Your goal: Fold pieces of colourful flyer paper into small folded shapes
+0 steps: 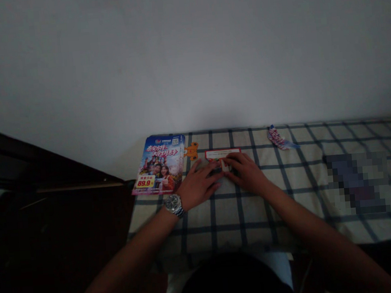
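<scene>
A small white sheet of paper with a red border (222,153) lies on the checked cloth in front of me, its near part covered by my hands. My left hand (200,182) rests flat over its left side, fingers stretched out and apart, with a metal watch (174,205) on the wrist. From the other side my right hand (246,172) has bent fingers and thumb closed on the paper's near part, where a raised or folded bit shows between the hands. Left of my left hand is a stack of colourful printed flyers (158,165).
The checked cloth (254,209) covers a surface against a plain wall (188,56). A crumpled wrapper (278,139) lies at the back right, and a blurred-out dark object (357,183) nearer on the right. An orange bear figure (192,151) shows beside the flyers.
</scene>
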Demonstrator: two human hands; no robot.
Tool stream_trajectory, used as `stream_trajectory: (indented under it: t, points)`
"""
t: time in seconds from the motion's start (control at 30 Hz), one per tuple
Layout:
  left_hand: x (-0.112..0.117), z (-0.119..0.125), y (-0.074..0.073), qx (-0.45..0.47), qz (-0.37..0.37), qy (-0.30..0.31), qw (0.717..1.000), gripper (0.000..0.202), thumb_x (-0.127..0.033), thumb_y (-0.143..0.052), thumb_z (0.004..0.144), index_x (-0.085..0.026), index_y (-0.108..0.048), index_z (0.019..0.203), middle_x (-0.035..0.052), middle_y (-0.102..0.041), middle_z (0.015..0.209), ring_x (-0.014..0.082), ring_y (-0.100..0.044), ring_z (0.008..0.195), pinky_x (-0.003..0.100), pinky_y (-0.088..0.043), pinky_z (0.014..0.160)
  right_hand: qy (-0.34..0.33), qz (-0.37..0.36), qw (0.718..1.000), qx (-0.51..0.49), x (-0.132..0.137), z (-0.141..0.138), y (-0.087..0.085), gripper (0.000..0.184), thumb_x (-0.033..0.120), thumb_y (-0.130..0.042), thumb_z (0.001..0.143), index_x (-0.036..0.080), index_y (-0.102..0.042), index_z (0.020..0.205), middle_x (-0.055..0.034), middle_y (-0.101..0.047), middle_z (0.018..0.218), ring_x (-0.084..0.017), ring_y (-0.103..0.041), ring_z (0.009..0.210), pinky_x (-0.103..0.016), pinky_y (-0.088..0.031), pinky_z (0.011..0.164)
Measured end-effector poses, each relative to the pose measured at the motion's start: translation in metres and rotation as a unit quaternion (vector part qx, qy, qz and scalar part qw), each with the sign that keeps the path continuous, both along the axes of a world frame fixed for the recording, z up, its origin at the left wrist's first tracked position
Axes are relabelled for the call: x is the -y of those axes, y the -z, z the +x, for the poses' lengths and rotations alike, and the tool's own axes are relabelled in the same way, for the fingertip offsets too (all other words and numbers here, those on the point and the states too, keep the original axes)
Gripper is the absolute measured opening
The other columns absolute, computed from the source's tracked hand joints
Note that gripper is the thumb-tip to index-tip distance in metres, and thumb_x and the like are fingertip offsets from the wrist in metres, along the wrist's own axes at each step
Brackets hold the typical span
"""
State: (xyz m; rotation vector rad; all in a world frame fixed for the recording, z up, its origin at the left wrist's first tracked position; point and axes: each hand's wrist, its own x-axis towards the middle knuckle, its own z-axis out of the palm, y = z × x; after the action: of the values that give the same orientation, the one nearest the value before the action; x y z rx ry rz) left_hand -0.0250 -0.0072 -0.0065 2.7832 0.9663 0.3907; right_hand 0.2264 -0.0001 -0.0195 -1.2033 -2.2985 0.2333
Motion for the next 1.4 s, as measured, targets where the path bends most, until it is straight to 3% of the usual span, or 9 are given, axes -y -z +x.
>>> stream_trajectory:
  t: [0.17, 0.43, 0.73, 1.13, 1.4]
  points:
    - [-0.0008, 0.0007, 0.002, 0.017, -0.004, 0.013, 1.0, 0.042, -0.038, -0.048, 0.105, -0.026, -0.054, 0.145, 0.0057, -0.057, 0.149, 0.0242, -0.037, 0.151, 0.055, -0.014, 0.13, 0.003, 0.001, 1.0, 0.005, 0.0, -0.0001, 0.0003, 0.041, 0.036, -0.064, 0.097, 0.023, -0.061, 0.136, -0.014, -0.06, 0.132, -0.032, -0.056, 0.121, -0.053, -0.052, 0.105]
    - [-0.0004, 0.0005, 0.0005, 0.023, 0.003, 0.009, 1.0, 0.042, -0.035, -0.046, 0.106, -0.024, -0.053, 0.146, 0.0052, -0.055, 0.151, 0.0229, -0.038, 0.15, 0.052, -0.014, 0.13, 0.003, 0.002, 1.0, 0.026, -0.0007, -0.0004, -0.0012, 0.041, 0.036, -0.066, 0.096, 0.022, -0.062, 0.134, -0.0142, -0.06, 0.131, -0.032, -0.057, 0.119, -0.054, -0.052, 0.105]
    - [-0.0002, 0.0001, -0.0046, 0.013, -0.002, -0.001, 1.0, 0.042, -0.039, -0.045, 0.106, -0.026, -0.053, 0.146, 0.0042, -0.056, 0.151, 0.0227, -0.048, 0.141, 0.047, -0.032, 0.119, -0.006, -0.002, 0.999, 0.043, -0.0026, -0.001, -0.0063, 0.04, 0.035, -0.067, 0.095, 0.021, -0.062, 0.132, -0.014, -0.061, 0.13, -0.032, -0.058, 0.119, -0.052, -0.051, 0.105]
    - [0.0001, 0.0006, -0.0064, 0.018, -0.005, -0.005, 1.0, 0.038, -0.037, -0.045, 0.107, -0.027, -0.056, 0.141, 0.0036, -0.058, 0.149, 0.0232, -0.049, 0.14, 0.048, -0.033, 0.116, 0.0, -0.004, 0.999, 0.04, 0.0022, -0.0025, -0.0072, 0.044, 0.034, -0.064, 0.097, 0.022, -0.059, 0.138, -0.0137, -0.06, 0.131, -0.032, -0.057, 0.119, -0.052, -0.052, 0.105]
    - [-0.0023, -0.0011, -0.005, 0.008, -0.002, 0.003, 1.0, 0.043, -0.023, -0.04, 0.105, -0.026, -0.05, 0.148, 0.0039, -0.057, 0.15, 0.0201, -0.051, 0.138, 0.044, -0.034, 0.118, 0.007, -0.006, 1.0, 0.016, 0.0031, -0.0027, -0.0014, 0.047, 0.033, -0.064, 0.095, 0.026, -0.057, 0.141, -0.013, -0.059, 0.131, -0.033, -0.056, 0.119, -0.055, -0.053, 0.103]
